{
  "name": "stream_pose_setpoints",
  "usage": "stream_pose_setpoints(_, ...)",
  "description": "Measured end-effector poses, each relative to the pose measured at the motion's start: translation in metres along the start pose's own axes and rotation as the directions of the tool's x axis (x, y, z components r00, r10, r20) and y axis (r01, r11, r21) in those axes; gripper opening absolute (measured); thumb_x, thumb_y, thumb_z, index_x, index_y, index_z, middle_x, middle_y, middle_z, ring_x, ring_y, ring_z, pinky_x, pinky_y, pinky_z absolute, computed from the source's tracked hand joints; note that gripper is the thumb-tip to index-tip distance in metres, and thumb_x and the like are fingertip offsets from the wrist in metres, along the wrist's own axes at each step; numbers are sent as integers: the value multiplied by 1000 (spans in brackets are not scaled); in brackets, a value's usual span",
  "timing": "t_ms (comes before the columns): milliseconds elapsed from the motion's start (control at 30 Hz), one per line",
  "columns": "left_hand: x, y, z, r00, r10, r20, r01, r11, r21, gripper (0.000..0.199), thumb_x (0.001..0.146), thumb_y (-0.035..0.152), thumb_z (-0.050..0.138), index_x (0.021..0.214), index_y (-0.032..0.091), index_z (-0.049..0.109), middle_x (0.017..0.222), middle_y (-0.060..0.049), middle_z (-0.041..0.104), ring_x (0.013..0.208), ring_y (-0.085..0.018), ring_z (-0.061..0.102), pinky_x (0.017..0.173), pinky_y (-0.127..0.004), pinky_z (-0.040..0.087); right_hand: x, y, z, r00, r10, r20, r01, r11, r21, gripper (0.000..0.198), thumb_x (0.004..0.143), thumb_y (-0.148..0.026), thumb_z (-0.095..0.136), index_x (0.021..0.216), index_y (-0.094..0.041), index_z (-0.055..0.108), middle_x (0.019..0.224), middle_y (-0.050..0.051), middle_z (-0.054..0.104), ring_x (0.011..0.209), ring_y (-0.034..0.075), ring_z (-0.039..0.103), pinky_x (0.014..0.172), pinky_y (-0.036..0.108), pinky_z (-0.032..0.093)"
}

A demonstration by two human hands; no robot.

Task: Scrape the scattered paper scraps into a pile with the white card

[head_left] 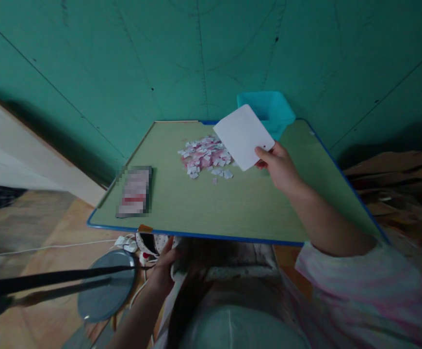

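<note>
My right hand (278, 167) pinches a white sheet with rounded corners (242, 135) by its lower right corner. Near that corner is a small dark hole or spot. The sheet is held above the table (196, 208), covering part of a turquoise plastic basket (280, 109) behind it. Just left of the sheet lies a heap of small torn white and pink paper pieces (205, 155). Below the table's front edge, my left hand (163, 271) is beside my lap, close to a white dotted cloth item (151, 245); its fingers are partly hidden and dim.
A blurred-out phone-like rectangle (134, 191) lies at the table's left. The table stands against a green wall (203, 58). On the floor at left are a round grey stool (107, 291) and a white cable (51, 248). A white board (22, 150) leans nearby; brown cardboard (403, 169) is at right.
</note>
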State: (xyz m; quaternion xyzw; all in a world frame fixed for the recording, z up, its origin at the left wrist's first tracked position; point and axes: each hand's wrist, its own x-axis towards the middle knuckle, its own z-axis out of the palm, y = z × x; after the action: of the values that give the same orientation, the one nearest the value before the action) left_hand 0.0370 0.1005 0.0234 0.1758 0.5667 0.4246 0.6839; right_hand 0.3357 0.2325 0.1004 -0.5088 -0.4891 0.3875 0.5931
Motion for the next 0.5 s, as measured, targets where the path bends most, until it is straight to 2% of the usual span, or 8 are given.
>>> stream_pose_setpoints(200, -3, 2, 16, 999, 37, 29, -35, 999, -38, 40, 55, 12, 58, 94, 20, 56, 65, 3, 67, 60, -18, 63, 46, -25, 44, 3, 4, -2, 999, 43, -14, -44, 998, -40, 27, 67, -35, 57, 90, -21, 51, 73, -1, 55, 54, 8, 46, 47, 23, 34)
stream_pose_setpoints(333, -2, 2, 15, 997, 41, 61, -38, 998, -48, 40, 58, 12, 56, 97, 21, 54, 67, 4, 69, 53, -17, 62, 41, -25, 41, 3, 5, -2, 999, 39, -12, -40, 997, -63, 27, 67, -36, 56, 89, -21, 51, 74, -1, 56, 56, 9, 47, 48, 23, 35)
stream_pose_setpoints(500, 2, 4, 5, 993, 88, 75, -84, 995, -56, 39, 56, 14, 57, 95, 18, 57, 67, 3, 69, 64, -18, 64, 50, -24, 45, 3, 4, -3, 1000, 19, 16, -19, 1000, -21, 29, 66, -36, 58, 89, -20, 52, 74, -1, 55, 55, 8, 46, 49, 22, 34)
